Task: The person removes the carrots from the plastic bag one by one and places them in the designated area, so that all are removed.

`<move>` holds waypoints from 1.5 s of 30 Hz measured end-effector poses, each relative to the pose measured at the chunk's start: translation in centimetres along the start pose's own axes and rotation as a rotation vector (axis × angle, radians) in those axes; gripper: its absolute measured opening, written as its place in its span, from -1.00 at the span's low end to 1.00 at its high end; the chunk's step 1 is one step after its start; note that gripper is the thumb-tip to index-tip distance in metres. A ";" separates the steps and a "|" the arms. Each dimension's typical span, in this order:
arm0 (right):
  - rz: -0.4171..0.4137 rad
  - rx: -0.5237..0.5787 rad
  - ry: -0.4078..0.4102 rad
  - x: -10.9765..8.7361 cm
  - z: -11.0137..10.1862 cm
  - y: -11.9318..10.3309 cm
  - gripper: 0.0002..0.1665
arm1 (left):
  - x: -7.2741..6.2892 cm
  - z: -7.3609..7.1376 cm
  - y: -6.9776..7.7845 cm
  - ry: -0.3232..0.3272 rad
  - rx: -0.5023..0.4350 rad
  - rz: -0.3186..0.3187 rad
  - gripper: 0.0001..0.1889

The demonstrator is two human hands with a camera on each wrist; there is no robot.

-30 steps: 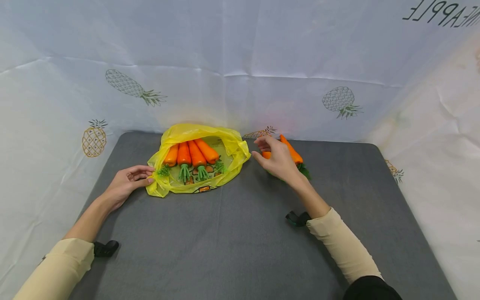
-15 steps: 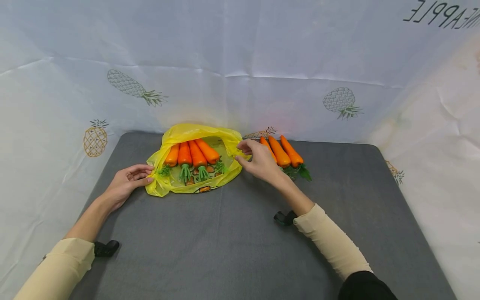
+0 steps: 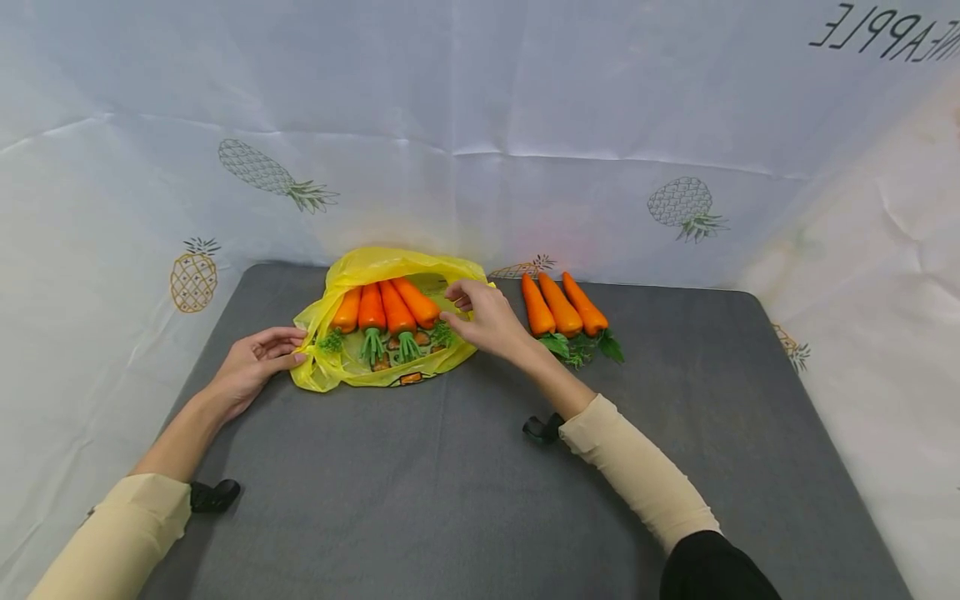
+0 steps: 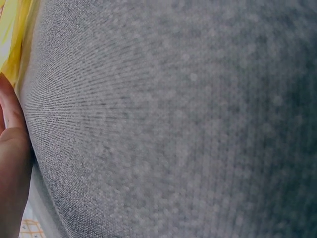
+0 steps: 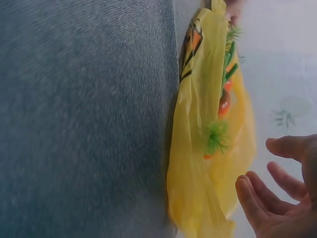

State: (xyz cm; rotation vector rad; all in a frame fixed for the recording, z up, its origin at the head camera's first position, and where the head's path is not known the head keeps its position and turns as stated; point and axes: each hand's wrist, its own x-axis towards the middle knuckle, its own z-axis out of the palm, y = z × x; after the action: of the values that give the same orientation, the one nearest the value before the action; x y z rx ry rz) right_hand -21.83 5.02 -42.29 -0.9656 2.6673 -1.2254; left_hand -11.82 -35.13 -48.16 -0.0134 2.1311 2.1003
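A yellow plastic bag [image 3: 352, 265] lies on the grey table with its mouth toward me. Inside it several orange carrots [image 3: 371, 308] lie side by side, green tops facing me. My left hand [image 3: 255, 371] pinches the bag's left edge between thumb and fingers; in the left wrist view its fingertips meet the yellow plastic [image 4: 12, 39]. Over the bag's right side is my right hand [image 3: 487, 321], fingers apart and loosely bent, holding nothing. The right wrist view has that hand [image 5: 282, 193] beside the bag [image 5: 193, 163], with a gap between thumb and fingers.
Three more carrots [image 3: 558, 308] with leafy tops lie in a row right of the bag, at the table's back edge. Behind the grey table [image 3: 450, 483] hangs a white cloth [image 3: 480, 100] printed with pineapples.
My right hand has moved left, from over the three carrots on the right to the bag's right side. My left hand has stayed at the bag's left edge.
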 end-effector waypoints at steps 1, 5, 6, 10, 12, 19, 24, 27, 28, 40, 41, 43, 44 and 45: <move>0.002 0.003 -0.007 0.2 0.2 0.0 -0.57 | 0.0 0.0 0.0 0.001 -0.003 0.002 -0.66; 0.014 0.019 -0.022 0.7 0.8 0.1 -0.56 | 0.1 0.1 0.0 0.004 -0.009 0.003 -0.66; 0.017 0.020 -0.025 0.8 0.9 0.1 -0.56 | 0.1 0.1 0.0 0.005 -0.008 0.001 -0.66; 0.030 0.016 -0.044 1.5 1.7 0.5 -0.55 | 0.1 0.0 0.1 0.010 0.000 -0.011 -0.66; 0.038 0.001 -0.053 1.8 2.2 0.8 -0.55 | 0.1 0.0 0.1 0.013 0.004 -0.017 -0.66; 0.072 -0.042 -0.062 2.8 3.4 1.3 -0.57 | -0.1 0.0 0.2 0.006 -0.003 -0.013 -0.67; 0.090 -0.050 -0.060 3.1 4.0 1.7 -0.55 | 0.0 -0.1 0.2 0.004 -0.007 -0.017 -0.67; 0.101 -0.038 -0.053 3.1 4.3 1.9 -0.52 | 0.0 0.0 0.1 0.003 -0.012 -0.019 -0.66; 0.104 -0.035 -0.049 3.0 4.4 2.0 -0.51 | 0.0 0.0 0.1 0.001 -0.014 -0.019 -0.66; 0.114 -0.029 -0.016 2.6 4.3 2.1 -0.54 | 0.0 -0.1 -0.2 -0.012 -0.029 0.000 -0.67; 0.119 -0.026 -0.017 2.5 4.1 2.1 -0.55 | 0.0 -0.2 -0.2 -0.013 -0.028 0.000 -0.67; 0.123 -0.018 -0.017 2.4 3.8 2.1 -0.56 | 0.0 -0.2 -0.3 -0.015 -0.028 -0.001 -0.67; 0.123 -0.012 -0.016 2.3 3.6 2.1 -0.56 | 0.0 -0.2 -0.3 -0.016 -0.028 -0.001 -0.67; 0.124 -0.009 -0.014 2.2 3.5 2.1 -0.57 | 0.0 -0.2 -0.3 -0.016 -0.028 -0.001 -0.67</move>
State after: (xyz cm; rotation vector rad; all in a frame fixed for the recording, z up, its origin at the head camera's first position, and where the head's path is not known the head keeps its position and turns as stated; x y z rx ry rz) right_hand -23.64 2.51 -45.65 -0.7925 2.6783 -1.1785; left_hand -11.80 -35.38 -48.46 -0.0008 2.0924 2.1229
